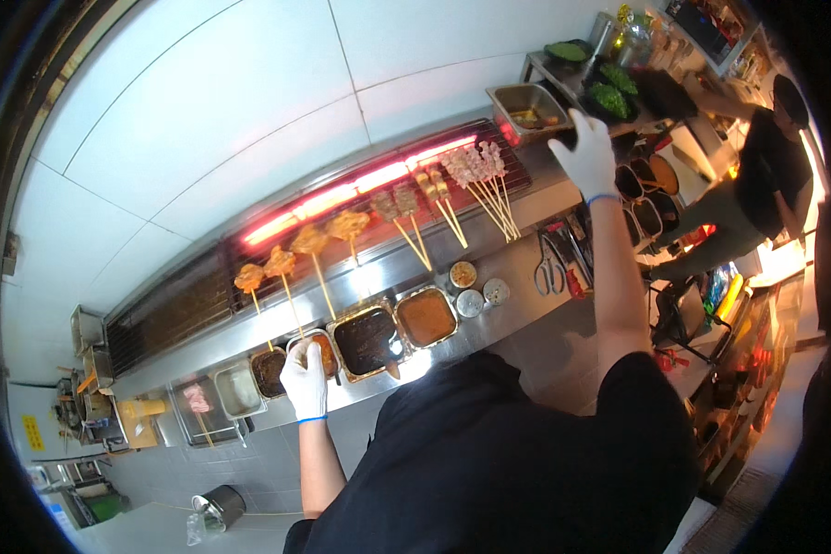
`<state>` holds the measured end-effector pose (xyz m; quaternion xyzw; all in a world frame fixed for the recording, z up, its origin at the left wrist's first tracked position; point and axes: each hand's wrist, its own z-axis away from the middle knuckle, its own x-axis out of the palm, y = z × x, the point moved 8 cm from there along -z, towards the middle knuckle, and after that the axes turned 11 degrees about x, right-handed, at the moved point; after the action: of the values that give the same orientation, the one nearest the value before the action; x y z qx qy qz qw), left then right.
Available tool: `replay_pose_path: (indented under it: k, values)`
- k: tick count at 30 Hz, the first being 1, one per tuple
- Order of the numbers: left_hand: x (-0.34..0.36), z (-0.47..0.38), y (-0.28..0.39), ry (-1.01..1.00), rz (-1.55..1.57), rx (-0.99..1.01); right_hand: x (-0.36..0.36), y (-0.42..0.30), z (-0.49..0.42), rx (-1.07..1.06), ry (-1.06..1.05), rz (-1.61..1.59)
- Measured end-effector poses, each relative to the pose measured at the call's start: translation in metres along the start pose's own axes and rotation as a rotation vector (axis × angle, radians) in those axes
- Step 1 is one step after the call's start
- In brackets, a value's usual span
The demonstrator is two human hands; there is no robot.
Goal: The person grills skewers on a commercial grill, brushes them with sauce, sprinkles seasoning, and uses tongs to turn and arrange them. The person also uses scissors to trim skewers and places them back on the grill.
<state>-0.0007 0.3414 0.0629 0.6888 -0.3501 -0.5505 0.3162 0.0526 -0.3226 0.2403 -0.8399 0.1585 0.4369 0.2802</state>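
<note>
Both hands wear white gloves with blue cuffs. My left hand is at the rim of the small metal pan of red-orange sauce, near the lower end of a chicken skewer; whether it grips anything is unclear. My right hand is raised beside the metal pan with oily liquid, thumb and fingers apart, holding nothing visible. Across the grill lie orange-brown meat skewers, dark meat skewers, two skewers of chunks and a bunch of pale meat skewers. A glowing red heating element runs behind them.
Along the counter stand a dark sauce pan, a brown powder pan, several shakers and scissors. A tray with raw meat skewers sits left. Bowls of greens stand right, near a co-worker. A bin is on the floor.
</note>
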Motion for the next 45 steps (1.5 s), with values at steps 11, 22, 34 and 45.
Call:
replay_pose_path:
  k: [11,22,34,45]
  values:
    - [0.082,0.061,0.062,0.062,0.004,-0.228,0.120,-0.011,-0.135,-0.265,-0.786,-0.394]
    - [0.131,0.074,0.093,0.069,0.018,-0.242,0.086,0.065,-0.080,0.142,-0.298,-1.520]
    - [0.135,0.061,0.111,0.133,-0.053,-0.067,0.047,0.033,-0.104,0.050,-0.210,-1.291]
    - [0.089,0.016,0.154,0.307,-0.464,0.109,0.123,0.059,-0.080,0.265,-0.316,-1.130]
